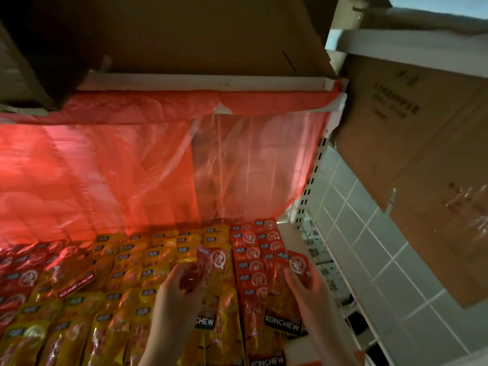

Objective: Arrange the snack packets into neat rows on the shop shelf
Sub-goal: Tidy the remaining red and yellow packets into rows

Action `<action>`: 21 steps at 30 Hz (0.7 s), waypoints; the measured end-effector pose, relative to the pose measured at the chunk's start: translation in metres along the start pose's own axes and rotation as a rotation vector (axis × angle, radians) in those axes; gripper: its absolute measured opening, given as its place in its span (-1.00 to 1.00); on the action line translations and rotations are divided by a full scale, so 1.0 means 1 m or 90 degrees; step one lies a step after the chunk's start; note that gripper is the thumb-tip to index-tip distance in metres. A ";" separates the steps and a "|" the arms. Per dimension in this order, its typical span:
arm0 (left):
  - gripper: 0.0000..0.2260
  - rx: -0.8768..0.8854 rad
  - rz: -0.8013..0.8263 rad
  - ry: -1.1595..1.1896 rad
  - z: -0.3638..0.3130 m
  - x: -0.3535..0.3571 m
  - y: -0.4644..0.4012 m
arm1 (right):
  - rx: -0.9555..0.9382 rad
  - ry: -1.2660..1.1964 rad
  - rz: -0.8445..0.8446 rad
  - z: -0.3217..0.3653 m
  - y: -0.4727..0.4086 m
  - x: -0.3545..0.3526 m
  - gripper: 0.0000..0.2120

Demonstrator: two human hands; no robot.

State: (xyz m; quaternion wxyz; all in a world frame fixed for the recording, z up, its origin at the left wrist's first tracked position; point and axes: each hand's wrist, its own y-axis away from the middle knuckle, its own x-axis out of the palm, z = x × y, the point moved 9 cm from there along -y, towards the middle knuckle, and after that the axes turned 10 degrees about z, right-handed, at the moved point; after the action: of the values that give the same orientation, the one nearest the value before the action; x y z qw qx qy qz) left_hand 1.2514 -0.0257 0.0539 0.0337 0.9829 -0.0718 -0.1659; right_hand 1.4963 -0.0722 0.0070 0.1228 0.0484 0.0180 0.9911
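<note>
The left hand's fingers point(182, 273) curl round the lower half of a red packet point(211, 262), thumb across its front; the right hand point(309, 289) pinches a second red packet point(290, 281) by its right edge, fingertips on the face. Both packets stand upright over the shelf's right-hand red column point(250, 260), just above the packets already laid there. They look light, thin and glossy — soft pouches that bend and probably slide on each other, so a hold low on the body or along a sealed edge seems safest. Left of the red column lie rows of yellow packets point(137, 265), overlapping like tiles, under a red plastic sheet point(132, 167) hanging behind. "KONCHEW" reads in white on black bands on several packets; the other characters are too blurred to read. Cardboard boxes point(412, 154) sit to the right, their print illegible.
</note>
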 end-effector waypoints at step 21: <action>-0.65 -0.031 0.050 0.041 0.006 0.039 -0.007 | 0.003 0.198 -0.117 -0.028 0.017 -0.029 -0.86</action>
State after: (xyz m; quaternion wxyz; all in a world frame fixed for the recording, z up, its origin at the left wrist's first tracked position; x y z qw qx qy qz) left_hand 1.2864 -0.0250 0.0349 0.0662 0.9831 -0.1055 -0.1343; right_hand 1.5178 -0.0964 -0.0229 0.2085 -0.1069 0.0434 0.9712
